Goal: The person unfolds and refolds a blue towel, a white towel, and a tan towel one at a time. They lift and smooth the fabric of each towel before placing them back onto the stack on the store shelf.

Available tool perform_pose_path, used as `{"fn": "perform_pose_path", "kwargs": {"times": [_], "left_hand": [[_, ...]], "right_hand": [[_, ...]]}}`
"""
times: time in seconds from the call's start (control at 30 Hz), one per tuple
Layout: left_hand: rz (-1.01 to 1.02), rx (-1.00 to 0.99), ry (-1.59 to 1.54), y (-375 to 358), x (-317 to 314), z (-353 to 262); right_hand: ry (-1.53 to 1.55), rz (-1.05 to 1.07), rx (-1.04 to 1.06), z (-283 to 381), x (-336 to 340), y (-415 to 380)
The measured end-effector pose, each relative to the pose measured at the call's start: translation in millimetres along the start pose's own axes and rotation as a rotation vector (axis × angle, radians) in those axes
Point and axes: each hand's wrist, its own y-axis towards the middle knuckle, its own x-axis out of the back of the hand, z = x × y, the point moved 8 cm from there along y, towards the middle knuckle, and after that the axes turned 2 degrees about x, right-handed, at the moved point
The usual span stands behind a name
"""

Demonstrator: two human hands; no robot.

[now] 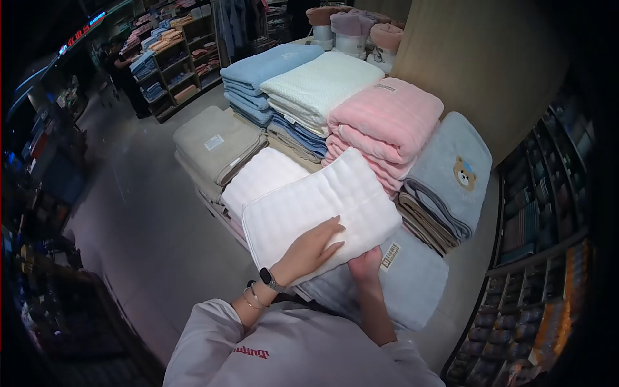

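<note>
A folded white towel lies across the near part of the display, partly over another white folded towel. My left hand rests flat on top of it, fingers extended. At its lower right edge, my right hand grips the white towel, its fingers partly hidden beneath the cloth. Just below and right of that hand is a pale blue-grey towel with a label. Pink folded towels are stacked behind the white one.
Beige towels stand at the left; blue and cream stacks are at the back. A grey towel with a bear is at the right. Shelves and a person are at the far left.
</note>
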Motion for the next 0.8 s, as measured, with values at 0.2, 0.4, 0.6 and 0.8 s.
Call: {"fn": "perform_pose_path", "kwargs": {"times": [0.2,0.4,0.6,0.8], "left_hand": [[-0.323,0.226,0.225,20,98,115],[0.293,0.569,0.099,35,62,195],[0.6,0.569,-0.485,3,49,137],[0.055,0.475,-0.554,-59,90,82]], "right_hand": [[-0.027,-0.029,-0.002,-1,3,-7],[-0.07,0.03,-0.035,-6,21,-3],[-0.133,-0.064,-0.091,-1,24,-15],[-0.448,-0.072,0.047,11,14,-17]]}}
